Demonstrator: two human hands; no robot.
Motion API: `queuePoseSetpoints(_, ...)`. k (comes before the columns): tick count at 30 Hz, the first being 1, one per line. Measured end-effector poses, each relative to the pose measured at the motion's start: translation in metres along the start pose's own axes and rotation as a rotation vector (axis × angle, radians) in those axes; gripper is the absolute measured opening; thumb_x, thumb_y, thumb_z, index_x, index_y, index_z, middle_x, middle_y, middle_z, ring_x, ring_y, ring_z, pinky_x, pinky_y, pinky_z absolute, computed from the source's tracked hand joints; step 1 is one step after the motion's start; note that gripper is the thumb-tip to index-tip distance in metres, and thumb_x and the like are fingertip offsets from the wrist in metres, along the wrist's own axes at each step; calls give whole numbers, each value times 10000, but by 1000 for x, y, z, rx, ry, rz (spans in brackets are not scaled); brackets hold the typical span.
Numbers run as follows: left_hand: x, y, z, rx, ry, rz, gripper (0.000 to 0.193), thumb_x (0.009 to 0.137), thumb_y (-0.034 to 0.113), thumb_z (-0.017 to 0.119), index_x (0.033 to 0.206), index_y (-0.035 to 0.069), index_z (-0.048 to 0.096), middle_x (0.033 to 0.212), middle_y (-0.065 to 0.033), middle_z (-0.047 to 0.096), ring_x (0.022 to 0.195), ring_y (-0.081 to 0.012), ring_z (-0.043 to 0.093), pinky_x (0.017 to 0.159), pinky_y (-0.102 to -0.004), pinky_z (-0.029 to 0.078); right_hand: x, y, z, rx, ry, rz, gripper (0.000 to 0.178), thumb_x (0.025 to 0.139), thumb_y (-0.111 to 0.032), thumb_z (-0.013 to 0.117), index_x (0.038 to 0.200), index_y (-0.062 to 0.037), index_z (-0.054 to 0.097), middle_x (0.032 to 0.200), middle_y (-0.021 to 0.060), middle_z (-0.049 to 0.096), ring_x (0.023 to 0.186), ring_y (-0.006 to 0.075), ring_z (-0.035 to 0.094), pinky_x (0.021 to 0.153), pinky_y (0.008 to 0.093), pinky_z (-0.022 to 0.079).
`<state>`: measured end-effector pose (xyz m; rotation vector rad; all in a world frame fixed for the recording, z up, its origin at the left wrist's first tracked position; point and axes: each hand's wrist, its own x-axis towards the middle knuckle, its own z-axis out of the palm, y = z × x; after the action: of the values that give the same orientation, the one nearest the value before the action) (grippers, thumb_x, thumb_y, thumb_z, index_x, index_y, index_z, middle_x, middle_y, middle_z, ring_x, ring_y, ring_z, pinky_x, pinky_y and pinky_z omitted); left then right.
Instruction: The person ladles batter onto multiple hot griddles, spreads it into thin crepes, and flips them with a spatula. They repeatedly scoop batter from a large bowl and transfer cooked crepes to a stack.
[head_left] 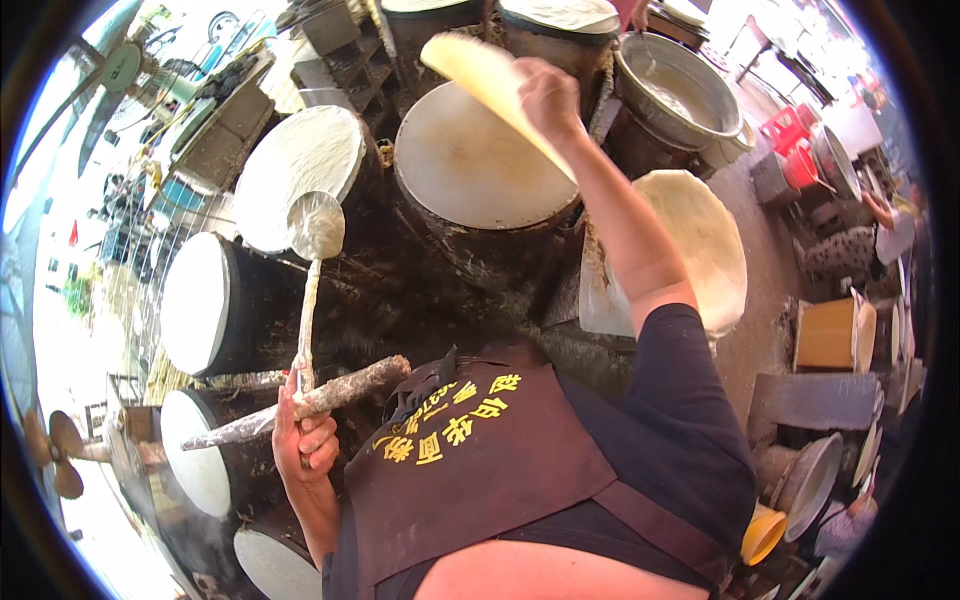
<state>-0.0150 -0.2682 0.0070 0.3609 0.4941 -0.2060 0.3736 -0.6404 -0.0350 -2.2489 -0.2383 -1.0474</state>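
Note:
My right hand [551, 100] pinches the edge of a thin round pancake [485, 80], which hangs tilted above a round griddle [470, 160]. The griddle's surface is pale, with a brownish tint toward the far side. My left hand [308, 440] grips two tools together. One is a long-handled ladle [316, 226], its batter-coated bowl over the edge of a neighbouring griddle [298, 165] spread with white batter. The other is a scraper [355, 386] with a thick, crusted handle and a pointed blade. Under my right forearm lies a large pale round of flatbread [705, 245].
More drum-shaped griddles with white tops [195, 303] curve round on the left and at the far side. A metal basin of batter [680, 88] stands far right. Electric fans [122, 66] are at left. Red baskets [795, 145] and another person [893, 235] are at right.

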Motion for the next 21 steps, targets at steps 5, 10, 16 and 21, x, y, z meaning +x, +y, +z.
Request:
queuePoseSetpoints(5, 24, 38, 8, 93, -86, -72, 449, 1021, 361, 367, 1453, 271, 283, 685, -24, 427, 414, -54, 323, 286, -179, 306, 45, 49, -140, -115, 319, 281, 319, 753, -138, 664, 1068, -97, 699, 728, 8, 679, 603, 77, 603, 548, 259, 492)
queuePoseSetpoints(10, 52, 69, 6, 206, -254, -174, 479, 1029, 369, 326, 1469, 202, 234, 707, -30, 407, 427, -55, 358, 285, -181, 331, -25, 97, -310, 640, 678, 667, 433, 698, 50, 667, 1128, 38, 614, 925, 125, 678, 758, 210, 650, 639, 304, 542)
queuePoseSetpoints(16, 81, 73, 32, 300, -268, -218, 471, 1023, 363, 353, 1440, 160, 272, 701, -35, 402, 417, -58, 363, 279, -182, 355, -221, 197, -387, 639, 933, 867, 349, 698, 120, 632, 1044, 89, 598, 973, 175, 658, 795, 246, 649, 693, 341, 549)
queuePoseSetpoints(21, 99, 54, 55, 300, -245, -242, 387, 1019, 369, 368, 1296, 99, 380, 680, -24, 387, 397, -42, 337, 262, -165, 323, -336, 222, -339, 168, 1055, 1238, 353, 623, 97, 636, 972, 43, 655, 853, 108, 681, 696, 204, 644, 628, 318, 536)
